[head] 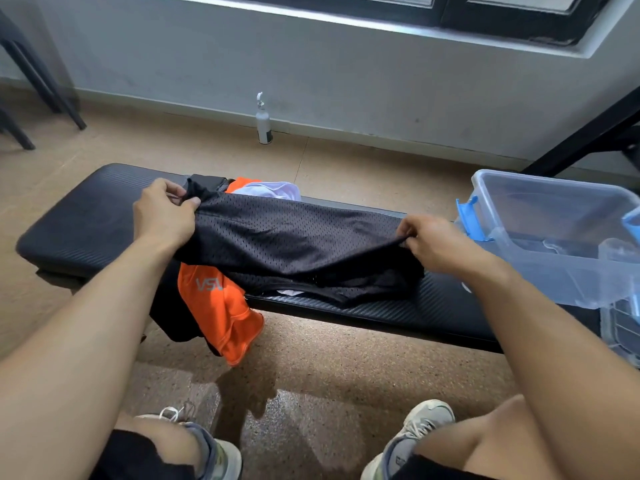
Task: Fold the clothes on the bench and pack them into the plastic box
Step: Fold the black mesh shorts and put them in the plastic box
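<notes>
A black mesh garment (294,244) is stretched flat just above the black padded bench (86,223). My left hand (162,216) pinches its left end and my right hand (440,244) pinches its right end. Under it lie an orange garment (218,306) that hangs over the bench's near edge, a white garment (273,190) behind, and more black cloth (169,310) drooping beside the orange one. The clear plastic box (554,237) with blue latches stands on the right end of the bench, just right of my right hand.
A white pump bottle (264,123) stands on the floor by the wall. Dark chair legs (45,84) are at far left and a black metal frame (585,133) at far right. The box's clear lid (623,327) leans at the right edge. My knees and shoes are below.
</notes>
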Motion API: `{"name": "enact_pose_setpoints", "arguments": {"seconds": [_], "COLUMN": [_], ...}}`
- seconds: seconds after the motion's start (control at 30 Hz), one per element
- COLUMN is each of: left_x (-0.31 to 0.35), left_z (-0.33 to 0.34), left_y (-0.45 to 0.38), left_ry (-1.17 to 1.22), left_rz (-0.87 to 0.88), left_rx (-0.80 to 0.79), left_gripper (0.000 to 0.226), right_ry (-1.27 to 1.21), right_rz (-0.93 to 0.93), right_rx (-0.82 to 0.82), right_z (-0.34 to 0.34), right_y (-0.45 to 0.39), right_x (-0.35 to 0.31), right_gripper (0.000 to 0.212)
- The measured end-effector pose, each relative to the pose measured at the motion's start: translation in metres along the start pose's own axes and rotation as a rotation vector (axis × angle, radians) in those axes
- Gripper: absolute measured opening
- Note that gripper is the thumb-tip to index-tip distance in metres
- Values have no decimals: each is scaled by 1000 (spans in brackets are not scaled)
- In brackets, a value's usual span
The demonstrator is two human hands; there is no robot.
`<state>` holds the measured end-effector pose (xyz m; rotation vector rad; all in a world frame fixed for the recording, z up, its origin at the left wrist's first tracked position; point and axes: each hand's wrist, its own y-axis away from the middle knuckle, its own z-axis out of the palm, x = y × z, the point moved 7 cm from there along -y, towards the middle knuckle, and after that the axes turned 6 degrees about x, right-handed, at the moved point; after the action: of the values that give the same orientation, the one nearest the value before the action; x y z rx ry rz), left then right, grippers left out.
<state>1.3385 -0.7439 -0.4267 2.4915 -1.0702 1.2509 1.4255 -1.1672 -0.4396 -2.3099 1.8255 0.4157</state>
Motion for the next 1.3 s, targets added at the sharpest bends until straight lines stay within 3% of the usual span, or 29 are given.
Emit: {"name": "enact_pose_setpoints", "arguments": {"seconds": [0.1,0.27,0.33,0.4,0.5,0.57,0.63,0.67,0.8,0.93,1.03,1.1,1.3], "left_x": [2,6,7,7,10,9,4,2,1,8,17,27,67], "left_z": [-1,-4,-5,-4,-4,-3,2,5,8,2,-5,-9,-10], "left_y": [1,3,4,6,9,12,15,17,21,19,19,20,41], "left_ry": [9,-2,-19,-29,-31,59,180,226,226,144,53,4,78], "left_rz": [1,-17,-29,-48,-83,-145,-231,-270,-269,-151,-58,13,117], "left_rx": [6,5,-8,-30,-51,-60,-123,-164,-208,-149,-119,-99,-145], "left_gripper": [20,25,26,29,39,47,53,54,31,27,24,20,6], "right_ry": [-43,231,301,186,59,72,63,39,-111,-373,-693,-864,-938], "right_rz": [-61,-121,-101,-14,184,365,471,499,511,590,623,601,419], "right_rx": [-28,-413,-539,-441,-104,-128,-133,-107,-66,-34,7,20,289], "right_z": [-13,16,27,22,10,20,27,27,30,35,32,23,-21], "right_y": [10,36,42,33,10,9,6,3,-2,3,3,3,10], "right_x": [-6,-13,-10,-9,3,20,31,36,38,35,27,18,-14], "right_gripper": [23,7,16,31,46,77,90,87,43,39,19,22,21]}}
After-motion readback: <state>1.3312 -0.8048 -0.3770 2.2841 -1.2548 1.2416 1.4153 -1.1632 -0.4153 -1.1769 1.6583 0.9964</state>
